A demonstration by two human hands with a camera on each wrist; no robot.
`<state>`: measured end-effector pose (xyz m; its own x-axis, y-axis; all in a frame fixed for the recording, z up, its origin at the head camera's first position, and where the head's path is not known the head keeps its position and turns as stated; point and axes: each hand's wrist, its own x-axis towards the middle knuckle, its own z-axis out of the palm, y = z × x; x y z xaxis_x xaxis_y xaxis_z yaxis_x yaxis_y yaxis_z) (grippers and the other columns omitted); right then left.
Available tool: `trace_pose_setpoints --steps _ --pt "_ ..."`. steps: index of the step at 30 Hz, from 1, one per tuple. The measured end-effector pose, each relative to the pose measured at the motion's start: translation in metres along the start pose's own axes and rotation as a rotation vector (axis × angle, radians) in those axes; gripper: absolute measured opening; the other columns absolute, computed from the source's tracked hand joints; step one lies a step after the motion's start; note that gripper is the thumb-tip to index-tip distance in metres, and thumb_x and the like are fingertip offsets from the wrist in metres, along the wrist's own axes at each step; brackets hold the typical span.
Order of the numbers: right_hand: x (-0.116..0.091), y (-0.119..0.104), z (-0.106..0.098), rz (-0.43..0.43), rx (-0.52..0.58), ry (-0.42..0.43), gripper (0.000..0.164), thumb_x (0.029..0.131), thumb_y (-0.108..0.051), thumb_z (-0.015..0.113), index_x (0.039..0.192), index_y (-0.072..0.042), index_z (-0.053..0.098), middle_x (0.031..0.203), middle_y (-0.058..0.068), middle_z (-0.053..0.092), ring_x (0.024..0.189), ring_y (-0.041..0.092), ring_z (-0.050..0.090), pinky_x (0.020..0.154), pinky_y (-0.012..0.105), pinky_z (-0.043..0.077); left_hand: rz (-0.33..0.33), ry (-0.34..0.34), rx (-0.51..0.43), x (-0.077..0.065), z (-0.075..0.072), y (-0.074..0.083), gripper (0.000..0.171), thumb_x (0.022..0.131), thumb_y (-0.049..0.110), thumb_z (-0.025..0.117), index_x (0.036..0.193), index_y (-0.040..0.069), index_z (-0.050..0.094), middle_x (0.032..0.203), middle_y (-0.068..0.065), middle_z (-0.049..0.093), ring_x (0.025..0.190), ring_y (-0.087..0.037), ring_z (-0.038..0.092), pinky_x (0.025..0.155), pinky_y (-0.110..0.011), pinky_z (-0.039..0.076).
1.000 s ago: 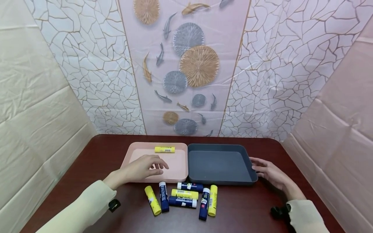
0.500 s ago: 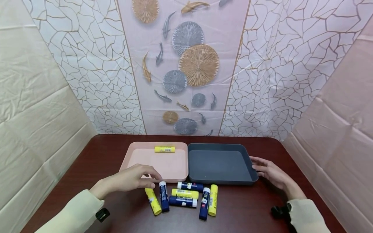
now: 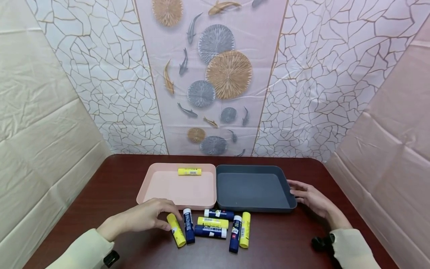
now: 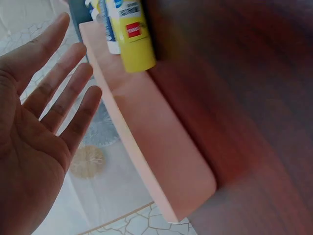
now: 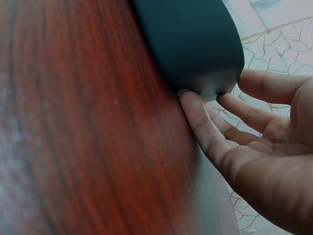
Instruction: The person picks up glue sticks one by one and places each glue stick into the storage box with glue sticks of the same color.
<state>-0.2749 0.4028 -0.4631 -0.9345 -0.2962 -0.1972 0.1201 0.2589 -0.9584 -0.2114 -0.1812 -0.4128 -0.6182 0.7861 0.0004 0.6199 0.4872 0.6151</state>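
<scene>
In the head view my left hand (image 3: 142, 218) hovers at the front of the pink tray (image 3: 144, 190), thumb and fingers spread around the upper end of the leftmost yellow glue stick (image 3: 176, 231). The left wrist view shows the fingers extended, apart from that glue stick (image 4: 134, 44). A blue glue stick with a white cap (image 3: 189, 226) lies just right of it. My right hand (image 3: 312, 200) touches the right end of the dark grey tray (image 3: 256, 207); in the right wrist view its fairly straight fingertips (image 5: 193, 105) rest against the tray's corner (image 5: 200, 54).
More blue and yellow glue sticks lie in front of the trays, including a yellow one (image 3: 245, 229) at the right. Another yellow glue stick (image 3: 189, 172) lies inside the pink tray. The trays stand side by side on the dark red table (image 3: 275, 239), with patterned cloth behind.
My left hand has moved from over the pink tray toward me and down to the left, reaching the leftmost yellow glue stick. The right hand stays at the grey tray.
</scene>
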Motion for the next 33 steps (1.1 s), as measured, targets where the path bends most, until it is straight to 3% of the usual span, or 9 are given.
trace_pose_setpoints --steps 10,18,27,33 --pt "0.001 0.001 0.001 0.005 0.007 0.002 0.067 0.109 -0.018 0.056 0.163 0.002 0.022 0.163 0.032 0.027 0.118 0.013 0.062 0.095 0.029 0.054 0.017 0.032 0.12 -0.005 0.014 -0.006 0.032 0.089 0.014 0.084 0.118 0.028 0.076 0.12 0.02 0.066 0.119 -0.008 0.059 0.104 -0.038 0.048" --pt "0.0 0.001 0.001 -0.005 -0.007 0.002 0.068 0.108 -0.019 0.057 0.163 0.001 0.024 0.163 0.032 0.028 0.118 0.013 0.062 0.095 0.029 0.054 0.031 0.009 0.196 -0.007 0.021 -0.011 0.035 0.088 0.015 0.084 0.117 0.032 0.075 0.121 0.02 0.065 0.12 -0.009 0.058 0.103 -0.037 0.049" --pt "-0.001 -0.002 0.001 -0.007 -0.007 0.006 0.068 0.108 -0.019 0.057 0.163 0.002 0.023 0.163 0.032 0.026 0.117 0.012 0.063 0.094 0.028 0.054 -0.004 -0.003 0.232 -0.005 0.02 -0.009 0.032 0.089 0.016 0.085 0.114 0.034 0.076 0.116 0.018 0.059 0.108 -0.005 0.056 0.094 -0.034 0.052" --pt "-0.001 -0.001 0.0 -0.009 -0.009 -0.001 0.068 0.108 -0.019 0.057 0.163 0.002 0.023 0.163 0.032 0.027 0.117 0.012 0.063 0.094 0.028 0.054 0.026 0.008 0.251 -0.007 0.022 -0.012 0.032 0.087 0.012 0.085 0.109 0.034 0.078 0.108 0.016 0.053 0.1 -0.004 0.05 0.086 -0.029 0.049"
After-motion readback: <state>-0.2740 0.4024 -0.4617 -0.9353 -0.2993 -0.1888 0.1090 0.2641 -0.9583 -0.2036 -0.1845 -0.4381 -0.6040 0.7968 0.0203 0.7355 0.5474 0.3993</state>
